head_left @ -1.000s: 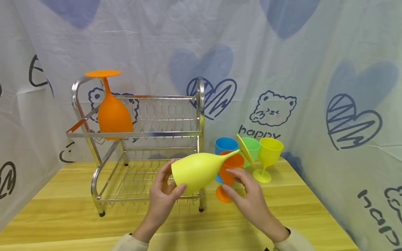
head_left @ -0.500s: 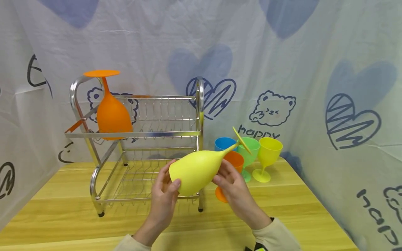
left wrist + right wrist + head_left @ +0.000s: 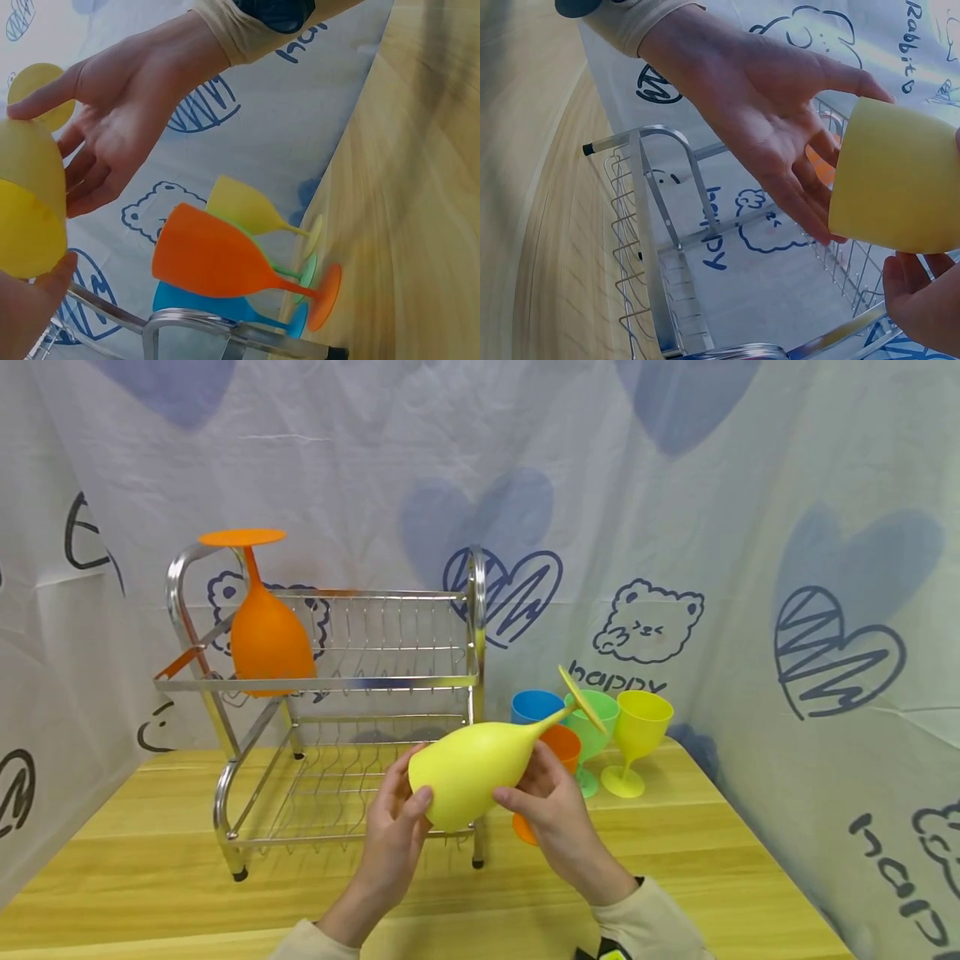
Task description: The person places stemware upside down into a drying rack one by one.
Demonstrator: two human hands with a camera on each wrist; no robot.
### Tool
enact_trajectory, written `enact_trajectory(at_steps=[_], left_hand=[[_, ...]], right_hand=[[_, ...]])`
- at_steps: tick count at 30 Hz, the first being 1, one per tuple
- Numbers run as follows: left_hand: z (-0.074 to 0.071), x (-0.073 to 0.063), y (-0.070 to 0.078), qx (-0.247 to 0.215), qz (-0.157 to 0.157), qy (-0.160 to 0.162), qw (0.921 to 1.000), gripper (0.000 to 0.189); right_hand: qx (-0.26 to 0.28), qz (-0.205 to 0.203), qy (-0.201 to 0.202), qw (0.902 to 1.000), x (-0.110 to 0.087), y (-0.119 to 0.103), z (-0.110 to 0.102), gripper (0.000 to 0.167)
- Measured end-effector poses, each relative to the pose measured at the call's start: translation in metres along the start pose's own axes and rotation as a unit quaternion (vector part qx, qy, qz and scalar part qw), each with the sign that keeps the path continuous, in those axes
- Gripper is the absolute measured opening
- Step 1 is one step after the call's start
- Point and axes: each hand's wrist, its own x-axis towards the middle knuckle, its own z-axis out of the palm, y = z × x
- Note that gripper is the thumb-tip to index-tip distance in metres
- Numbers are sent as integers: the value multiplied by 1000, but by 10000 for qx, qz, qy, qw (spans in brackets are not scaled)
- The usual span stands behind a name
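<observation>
Above the table's front, a yellow plastic goblet [image 3: 472,772] lies tilted sideways in both hands, its rim to the left and its foot up to the right. My left hand [image 3: 392,839] grips the bowl by the rim end, thumb in front and fingers behind. At the stem end, my right hand [image 3: 558,822] holds the bowl, its thumb on the near side. The left wrist view looks into the goblet's open mouth [image 3: 26,232]. In the right wrist view, the left hand [image 3: 757,120] spans the rim end of the bowl [image 3: 900,180].
A two-tier metal dish rack [image 3: 382,682] stands behind to the left. An orange goblet [image 3: 272,639] sits upside down on its upper tier. Right of the rack stand upright goblets: blue [image 3: 534,706], green [image 3: 596,727], yellow [image 3: 643,727] and orange [image 3: 562,745]. Printed curtains [image 3: 337,485] surround the table.
My right hand has moved left from below the goblet's foot and taken hold of the bowl near the stem. The left hand keeps its grip; the goblet has barely shifted.
</observation>
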Motion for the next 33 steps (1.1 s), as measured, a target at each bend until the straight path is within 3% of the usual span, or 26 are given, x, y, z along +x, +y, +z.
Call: enact_trajectory(at_steps=[4,7,10,13,15,20,25,29,33], left_hand=[[-3,-1,3,102,25,-311,9995,60],[-7,-1,9,364,296,-476,9978,65],[-12,0,17,875,964,-552,9900,61],[-21,0,28,1450,1726,-449,9732,54],[-29,0,38,1710,2085,-238,9626,54],[-55,2,72,1829,2408,657,9509,62],[-82,14,107,2072,2778,1390,9277,61],[-103,23,134,2794,2621,1985,9021,60],[-122,33,157,3914,1744,2270,8746,65]], right_hand=[[-47,-58,89,9999,-1,-1,0,68],[-103,-94,154,9998,-1,-4,-2,65],[-190,-118,234,9995,-2,-8,-5,65],[-368,-154,337,9986,-3,-13,-8,67],[-500,-195,391,9978,-3,-16,-10,69],[-798,-285,471,9953,-4,-21,-13,68],[-1212,-483,525,9901,-5,-26,-15,67],[-1533,-711,449,9846,-4,-31,-16,64],[-1908,-992,418,9757,-2,-37,-18,61]])
